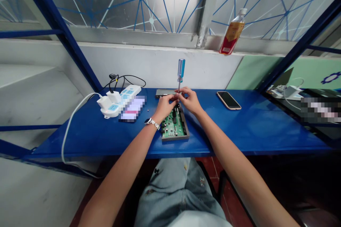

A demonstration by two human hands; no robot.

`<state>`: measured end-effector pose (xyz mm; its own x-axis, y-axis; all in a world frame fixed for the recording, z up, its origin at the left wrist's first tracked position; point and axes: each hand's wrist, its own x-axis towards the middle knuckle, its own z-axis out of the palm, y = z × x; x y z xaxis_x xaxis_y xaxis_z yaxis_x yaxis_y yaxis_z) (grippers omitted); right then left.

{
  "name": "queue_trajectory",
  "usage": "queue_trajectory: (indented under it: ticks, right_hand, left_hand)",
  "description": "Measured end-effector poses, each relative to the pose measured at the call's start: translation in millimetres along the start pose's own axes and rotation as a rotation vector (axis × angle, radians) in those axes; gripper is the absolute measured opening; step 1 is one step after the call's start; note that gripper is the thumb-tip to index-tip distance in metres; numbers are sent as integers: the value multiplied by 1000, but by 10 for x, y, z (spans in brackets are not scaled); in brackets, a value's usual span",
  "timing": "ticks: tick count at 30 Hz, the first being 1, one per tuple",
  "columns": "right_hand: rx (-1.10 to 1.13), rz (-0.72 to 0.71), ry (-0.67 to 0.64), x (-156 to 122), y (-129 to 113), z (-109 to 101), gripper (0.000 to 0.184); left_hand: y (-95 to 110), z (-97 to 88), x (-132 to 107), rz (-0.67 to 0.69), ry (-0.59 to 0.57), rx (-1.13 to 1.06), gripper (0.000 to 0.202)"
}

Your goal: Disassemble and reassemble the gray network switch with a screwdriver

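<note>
A screwdriver [181, 68] with a clear and blue handle stands nearly upright, handle up, its tip hidden by my fingers. My right hand [189, 100] pinches the lower shaft. My left hand [165, 106], a watch on its wrist, meets it there with fingertips pressed together; what they hold is too small to make out. Beneath both hands lies a green circuit board [173, 125] in a shallow dark grey case [176, 137]. Behind the hands is a flat grey metal piece [162, 92], partly covered.
Left on the blue table [128, 142] are a white power strip [130, 92] with plugs and cables, a blurred-out phone [132, 109] and tiny screws [148, 110]. Another phone [228, 100] lies right. A drink bottle [233, 32] stands on the ledge; chargers [289, 92] sit far right.
</note>
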<state>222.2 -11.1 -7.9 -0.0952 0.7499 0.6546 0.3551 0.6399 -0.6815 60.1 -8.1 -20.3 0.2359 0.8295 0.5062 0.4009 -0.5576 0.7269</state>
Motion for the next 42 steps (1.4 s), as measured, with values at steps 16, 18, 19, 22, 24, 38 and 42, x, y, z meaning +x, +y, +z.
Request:
queue_trajectory:
  ticks: [16,18,19,22,24,38,42]
  right_hand:
    - [3,84,114,-19,9,90,20]
    - [2,61,82,-20,9,83,19]
    - [-2,44,61,-19,9,75,20]
    - [-20,12,29,-15,5,50,20]
    - [-14,13,40,-12,1,41,19]
    - [29,143,150,-21,6,108,24]
    - [38,146,153,-17,11,106,30]
  left_hand:
    - [-18,22,-10,-2,20,21,14]
    - [-32,16,-2,5,17,20,15]
    - [-36,11,1,8,13,18,15]
    - [-30,-4,6,15,-12,8,15]
    - [-13,-12,4,17,-27,7,16]
    - [-30,54,-9,-11,45,20,11]
    - [-26,36,-4,19,15,24,13]
